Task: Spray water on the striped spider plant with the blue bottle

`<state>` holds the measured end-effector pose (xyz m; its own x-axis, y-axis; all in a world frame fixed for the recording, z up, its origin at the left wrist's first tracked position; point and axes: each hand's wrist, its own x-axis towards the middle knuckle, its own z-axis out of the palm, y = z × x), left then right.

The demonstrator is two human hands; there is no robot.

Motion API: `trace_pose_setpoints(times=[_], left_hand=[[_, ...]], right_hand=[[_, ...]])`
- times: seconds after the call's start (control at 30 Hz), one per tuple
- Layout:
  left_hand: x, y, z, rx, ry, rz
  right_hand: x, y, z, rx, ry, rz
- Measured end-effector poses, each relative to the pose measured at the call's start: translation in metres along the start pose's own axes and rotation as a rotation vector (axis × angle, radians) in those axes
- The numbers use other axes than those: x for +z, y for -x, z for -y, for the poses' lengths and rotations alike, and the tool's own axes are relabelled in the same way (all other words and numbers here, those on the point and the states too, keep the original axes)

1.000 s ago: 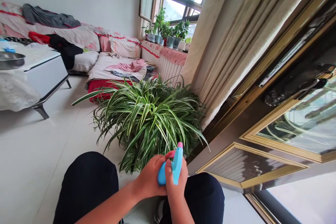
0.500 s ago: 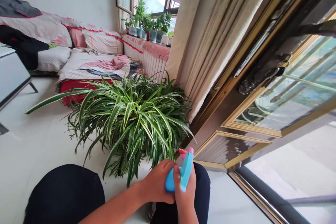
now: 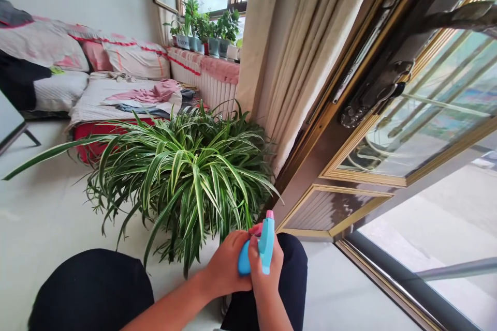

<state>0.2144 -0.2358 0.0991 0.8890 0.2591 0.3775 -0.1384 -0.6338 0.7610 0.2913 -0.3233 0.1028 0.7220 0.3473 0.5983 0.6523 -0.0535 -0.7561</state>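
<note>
Between my knees I hold a blue spray bottle (image 3: 267,243) with a pink nozzle, its head upright and leaning slightly. My left hand (image 3: 227,266) wraps round the bottle's body from the left. Around the neck and trigger closes my right hand (image 3: 267,269), the thumb lying along the near side of the spray head. Most of the bottle's body is hidden by my fingers. Just beyond both hands spreads a large spider plant (image 3: 194,170) with long, white-striped green leaves; its pot is hidden beneath them.
A brown door (image 3: 349,165) with gold trim and glass stands at the right, beside a beige curtain (image 3: 298,57). Behind the plant is a sofa (image 3: 97,98) with clothes on it. Several potted plants (image 3: 209,36) line the windowsill.
The view has shifted a little to the right, so the room slides left. Both hands keep hold of the spray bottle; the pink trigger sits closer to the spray head, under my right fingers.
</note>
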Motion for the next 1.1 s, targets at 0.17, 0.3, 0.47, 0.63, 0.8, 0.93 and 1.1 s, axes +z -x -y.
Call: trace_pose_setpoints(times=[0.17,0.3,0.47,0.63,0.8,0.93,1.1], left_hand=[[0.000,0.008,0.000,0.023,-0.031,-0.050],[0.011,0.028,0.007,-0.075,0.018,-0.070],[0.030,0.050,0.023,-0.204,0.097,-0.084],[0.031,0.050,0.035,-0.230,0.133,-0.040],[0.028,0.048,0.039,-0.234,0.133,0.009],[0.036,0.056,0.039,-0.281,0.160,-0.011],[0.039,0.072,0.035,-0.294,0.194,-0.050]], right_hand=[[0.000,-0.001,0.000,-0.058,-0.040,0.070],[0.004,0.013,-0.005,-0.018,-0.121,0.199],[0.013,0.037,-0.021,0.096,-0.170,0.196],[0.022,0.043,-0.028,0.231,-0.116,0.096],[0.025,0.042,-0.025,0.324,-0.148,0.122],[0.021,0.043,-0.025,0.368,-0.173,0.204],[0.015,0.056,-0.022,0.343,-0.178,0.282]])
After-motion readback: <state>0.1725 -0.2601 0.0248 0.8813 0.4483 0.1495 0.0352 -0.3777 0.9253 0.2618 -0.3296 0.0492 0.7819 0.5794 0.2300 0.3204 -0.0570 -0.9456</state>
